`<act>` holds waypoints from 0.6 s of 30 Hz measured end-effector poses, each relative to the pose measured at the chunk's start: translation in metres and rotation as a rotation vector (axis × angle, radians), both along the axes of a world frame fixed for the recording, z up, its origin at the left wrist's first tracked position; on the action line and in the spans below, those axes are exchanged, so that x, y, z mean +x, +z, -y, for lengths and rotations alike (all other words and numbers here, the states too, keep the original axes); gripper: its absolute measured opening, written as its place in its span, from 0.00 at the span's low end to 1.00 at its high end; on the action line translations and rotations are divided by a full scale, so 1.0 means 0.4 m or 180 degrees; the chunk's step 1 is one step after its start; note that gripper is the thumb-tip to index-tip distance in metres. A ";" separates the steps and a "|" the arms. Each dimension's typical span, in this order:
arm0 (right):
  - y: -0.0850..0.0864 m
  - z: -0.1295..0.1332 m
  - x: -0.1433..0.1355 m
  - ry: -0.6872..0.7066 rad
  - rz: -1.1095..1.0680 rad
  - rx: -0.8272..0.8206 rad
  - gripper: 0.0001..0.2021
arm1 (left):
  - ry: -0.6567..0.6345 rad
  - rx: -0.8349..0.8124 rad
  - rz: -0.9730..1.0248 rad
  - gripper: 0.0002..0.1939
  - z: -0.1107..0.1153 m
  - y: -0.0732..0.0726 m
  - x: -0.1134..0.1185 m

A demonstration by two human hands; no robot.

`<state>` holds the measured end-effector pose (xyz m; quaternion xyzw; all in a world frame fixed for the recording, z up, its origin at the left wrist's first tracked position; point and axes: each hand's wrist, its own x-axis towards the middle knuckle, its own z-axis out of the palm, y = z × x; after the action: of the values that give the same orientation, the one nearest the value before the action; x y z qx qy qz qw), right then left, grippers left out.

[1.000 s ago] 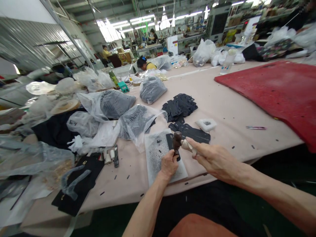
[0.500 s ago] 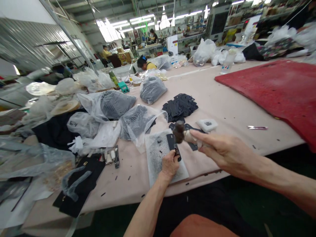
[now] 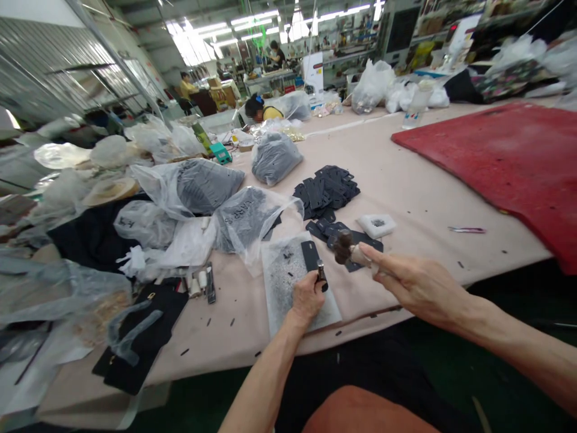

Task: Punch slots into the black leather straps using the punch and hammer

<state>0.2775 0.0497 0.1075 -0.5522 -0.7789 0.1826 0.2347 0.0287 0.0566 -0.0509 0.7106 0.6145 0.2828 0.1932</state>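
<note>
My left hand (image 3: 309,296) is closed round a small metal hole punch (image 3: 320,269), held upright over a dark rectangular piece (image 3: 309,255). That piece lies on a worn white board (image 3: 276,294) sprinkled with small black scraps. My right hand (image 3: 417,282) grips the pale-wrapped handle of a hammer (image 3: 344,248), whose dark, blurred head is raised to the right of the punch. Below and behind the hammer lie several more dark pieces (image 3: 322,228), with a large heap of them (image 3: 331,187) farther back.
A white block (image 3: 376,225) with dark bits on it and small snips (image 3: 467,230) lie on the right. A red sheet (image 3: 496,156) covers the far right. Filled plastic bags (image 3: 246,216), glue tubes (image 3: 210,284) and a black fabric piece (image 3: 135,352) crowd the left. A person (image 3: 264,109) is beyond the table.
The hammer has moved right, away from the punch, and my right hand has shifted right with it. My left hand still holds the punch upright. The whole view has tilted slightly.
</note>
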 end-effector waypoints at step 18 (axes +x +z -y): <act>-0.357 -0.054 0.284 -0.2663 -0.1028 -0.0724 0.17 | 0.0076 -0.0184 -0.0005 0.08 -0.010 -0.011 -0.005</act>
<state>0.3912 0.0712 -0.0353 -0.8057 -0.4177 0.2402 0.3445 0.0266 0.0604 -0.0553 0.6976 0.6310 0.2667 0.2097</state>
